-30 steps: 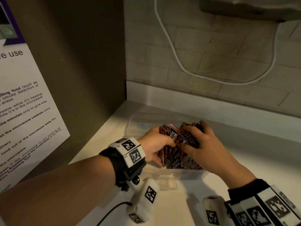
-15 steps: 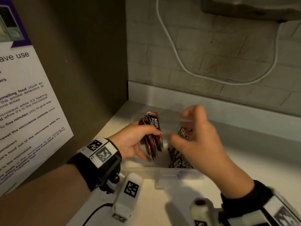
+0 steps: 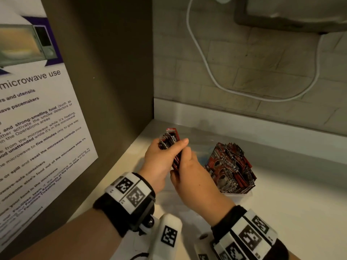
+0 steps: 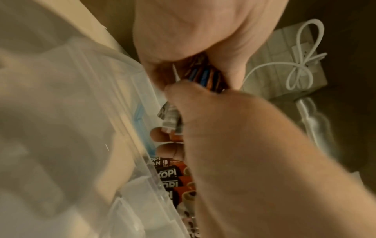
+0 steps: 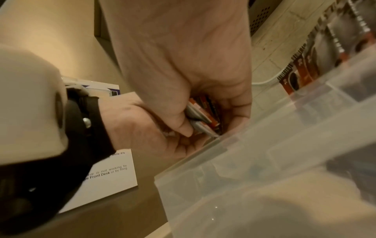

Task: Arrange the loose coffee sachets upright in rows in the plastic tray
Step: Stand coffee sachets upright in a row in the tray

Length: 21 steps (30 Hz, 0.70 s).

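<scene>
My left hand [image 3: 170, 152] grips a bundle of red-and-black coffee sachets [image 3: 172, 140] upright over the left end of the clear plastic tray [image 3: 237, 195]. My right hand [image 3: 185, 166] grips the lower part of the same bundle [image 5: 203, 116] from the right. In the left wrist view the bundle [image 4: 204, 77] sits squeezed between the two palms. A second group of sachets [image 3: 231, 166] stands leaning in the tray's right end, apart from both hands. The tray's near wall [image 5: 264, 161] fills the right wrist view.
A brown cabinet side [image 3: 112, 72] with a microwave notice [image 3: 37, 119] stands close on the left. Behind the tray runs a tiled wall [image 3: 244, 62] with a hanging white cable [image 3: 206, 68]. Pale counter [image 3: 300, 203] lies to the right of the tray.
My left hand has carried its bundle left and slightly up. My right hand has left the sachets on the right and now grips the bundle's lower part.
</scene>
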Each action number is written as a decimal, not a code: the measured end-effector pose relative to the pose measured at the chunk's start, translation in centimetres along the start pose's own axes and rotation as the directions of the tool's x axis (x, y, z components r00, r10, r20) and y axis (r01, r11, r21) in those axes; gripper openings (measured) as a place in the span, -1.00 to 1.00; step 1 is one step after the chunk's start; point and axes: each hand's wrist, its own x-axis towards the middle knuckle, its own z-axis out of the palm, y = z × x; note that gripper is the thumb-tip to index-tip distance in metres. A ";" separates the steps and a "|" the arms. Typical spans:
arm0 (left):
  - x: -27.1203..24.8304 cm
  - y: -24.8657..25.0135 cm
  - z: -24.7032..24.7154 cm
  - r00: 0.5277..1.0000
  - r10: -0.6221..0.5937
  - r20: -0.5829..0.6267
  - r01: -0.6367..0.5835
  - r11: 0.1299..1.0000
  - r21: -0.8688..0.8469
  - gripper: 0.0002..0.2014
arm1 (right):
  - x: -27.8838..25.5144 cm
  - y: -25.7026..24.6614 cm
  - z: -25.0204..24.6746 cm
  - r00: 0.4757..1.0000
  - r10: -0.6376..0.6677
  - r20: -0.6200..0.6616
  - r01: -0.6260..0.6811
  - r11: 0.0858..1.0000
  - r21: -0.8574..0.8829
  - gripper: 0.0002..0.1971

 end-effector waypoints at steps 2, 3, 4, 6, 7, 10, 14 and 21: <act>0.0 -0.2 -0.1 0.986 0.136 -0.091 -0.135 0.991 0.023 -0.55 | 0.0 -0.1 0.1 0.999 -0.011 -0.035 0.013 0.997 0.073 -0.53; 0.0 -0.2 -0.2 0.975 0.196 -0.108 -0.193 0.981 0.034 -0.52 | 0.1 -0.1 0.2 0.999 -0.010 -0.050 0.017 0.990 0.141 -0.57; 0.0 -0.2 -0.3 0.964 0.247 -0.101 -0.244 0.969 0.045 -0.50 | 0.2 -0.1 0.2 0.998 -0.002 -0.056 0.014 0.977 0.213 -0.59; 0.1 -0.1 -0.5 0.942 0.331 -0.049 -0.328 0.942 0.067 -0.51 | 0.4 0.1 0.0 0.998 0.026 -0.055 -0.007 0.944 0.330 -0.55; 0.1 0.1 -0.5 0.937 0.348 -0.024 -0.346 0.936 0.067 -0.55 | 0.5 0.1 -0.3 0.998 0.044 -0.049 -0.021 0.922 0.386 -0.53; 0.2 0.6 -0.6 0.955 0.295 0.005 -0.294 0.954 -0.058 -0.74 | 0.7 0.3 -1.2 0.994 0.109 0.008 -0.094 0.819 0.566 -0.50; 0.2 0.7 -0.6 0.972 0.228 0.058 -0.215 0.960 -0.180 -0.88 | 1.0 0.6 -1.8 0.977 0.168 0.133 -0.213 0.691 0.691 -0.46; 0.3 0.5 -0.7 0.984 0.140 0.110 -0.102 0.951 -0.291 -0.21 | 1.1 0.4 -1.2 0.977 0.206 -0.050 -0.132 0.775 0.618 -0.56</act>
